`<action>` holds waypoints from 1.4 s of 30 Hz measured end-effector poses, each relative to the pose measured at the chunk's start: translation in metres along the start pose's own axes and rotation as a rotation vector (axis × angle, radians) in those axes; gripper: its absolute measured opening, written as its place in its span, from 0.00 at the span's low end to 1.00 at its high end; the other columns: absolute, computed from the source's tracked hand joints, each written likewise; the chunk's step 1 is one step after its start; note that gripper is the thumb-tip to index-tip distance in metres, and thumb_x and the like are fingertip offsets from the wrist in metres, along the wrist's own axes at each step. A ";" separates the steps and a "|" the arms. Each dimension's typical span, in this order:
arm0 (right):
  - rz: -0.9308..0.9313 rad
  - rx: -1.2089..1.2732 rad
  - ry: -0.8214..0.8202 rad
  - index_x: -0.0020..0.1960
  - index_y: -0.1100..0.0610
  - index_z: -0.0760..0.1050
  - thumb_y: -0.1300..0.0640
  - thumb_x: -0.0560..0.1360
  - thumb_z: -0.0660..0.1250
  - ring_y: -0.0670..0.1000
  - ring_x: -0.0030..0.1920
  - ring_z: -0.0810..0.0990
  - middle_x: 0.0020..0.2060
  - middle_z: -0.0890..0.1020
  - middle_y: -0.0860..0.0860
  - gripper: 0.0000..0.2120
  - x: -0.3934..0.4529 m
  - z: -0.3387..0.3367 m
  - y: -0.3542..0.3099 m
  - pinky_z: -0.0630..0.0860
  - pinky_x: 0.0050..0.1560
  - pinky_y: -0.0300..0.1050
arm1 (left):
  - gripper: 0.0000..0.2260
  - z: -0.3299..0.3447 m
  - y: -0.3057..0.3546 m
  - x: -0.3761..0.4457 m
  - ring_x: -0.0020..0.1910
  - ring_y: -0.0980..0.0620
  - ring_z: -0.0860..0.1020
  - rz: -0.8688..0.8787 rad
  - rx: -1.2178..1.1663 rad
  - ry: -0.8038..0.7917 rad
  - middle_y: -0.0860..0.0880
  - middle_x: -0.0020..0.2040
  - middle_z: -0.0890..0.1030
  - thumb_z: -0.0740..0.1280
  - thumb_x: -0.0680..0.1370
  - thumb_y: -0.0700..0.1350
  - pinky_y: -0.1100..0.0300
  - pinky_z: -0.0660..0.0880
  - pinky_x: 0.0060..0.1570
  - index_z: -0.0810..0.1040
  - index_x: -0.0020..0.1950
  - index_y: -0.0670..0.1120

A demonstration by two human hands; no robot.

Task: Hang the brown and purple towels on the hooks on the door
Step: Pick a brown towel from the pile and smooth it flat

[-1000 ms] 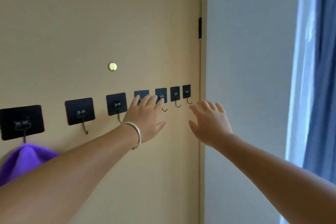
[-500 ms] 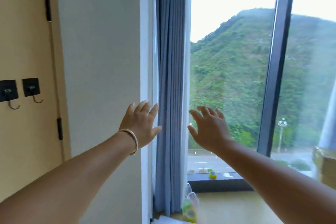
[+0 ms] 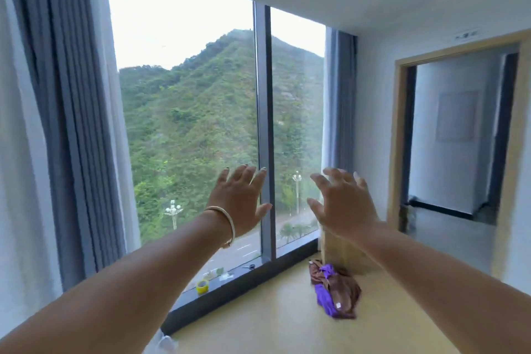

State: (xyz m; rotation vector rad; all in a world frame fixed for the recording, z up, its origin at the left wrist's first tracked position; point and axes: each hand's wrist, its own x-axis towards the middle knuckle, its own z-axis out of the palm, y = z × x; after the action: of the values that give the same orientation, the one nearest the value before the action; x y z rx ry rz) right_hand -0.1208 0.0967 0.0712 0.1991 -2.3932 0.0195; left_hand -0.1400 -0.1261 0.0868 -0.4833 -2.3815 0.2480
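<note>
I see both arms stretched forward at chest height, window point(image 3: 186, 123) behind. Left hand point(image 3: 240, 201), bracelet point(image 3: 225, 222) on wrist, fingers spread wide, holding nothing. Right hand point(image 3: 342, 204) likewise spread wide, holding nothing. Brown towel point(image 3: 344, 293) and purple towel point(image 3: 324, 294) bunched together on pale wooden surface point(image 3: 273, 325), at six o'clock below right hand, well apart from it. From left hand, bundle sits about four o'clock. Yellow tape roll point(image 3: 202, 286) on sill, seven o'clock from left hand.

The brown towel point(image 3: 342, 290) lay crumpled in a heap on the yellowish floor near the window, and the purple towel point(image 3: 324, 294) was tangled through it, one strip trailing along the heap's left edge, both touching.
</note>
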 end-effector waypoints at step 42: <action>0.832 -0.726 -0.174 0.74 0.49 0.60 0.42 0.80 0.54 0.52 0.74 0.58 0.74 0.61 0.51 0.25 -0.042 0.025 0.629 0.53 0.72 0.56 | 0.33 0.173 0.630 0.480 0.76 0.47 0.54 0.745 -0.623 0.246 0.48 0.76 0.58 0.53 0.79 0.63 0.46 0.52 0.74 0.48 0.78 0.48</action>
State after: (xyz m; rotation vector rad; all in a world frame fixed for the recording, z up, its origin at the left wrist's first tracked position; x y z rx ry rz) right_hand -0.2006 0.7222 0.0512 -1.1546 -2.3119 -0.4817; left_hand -0.4155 0.6358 0.0514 -1.5870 -1.9073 -0.2353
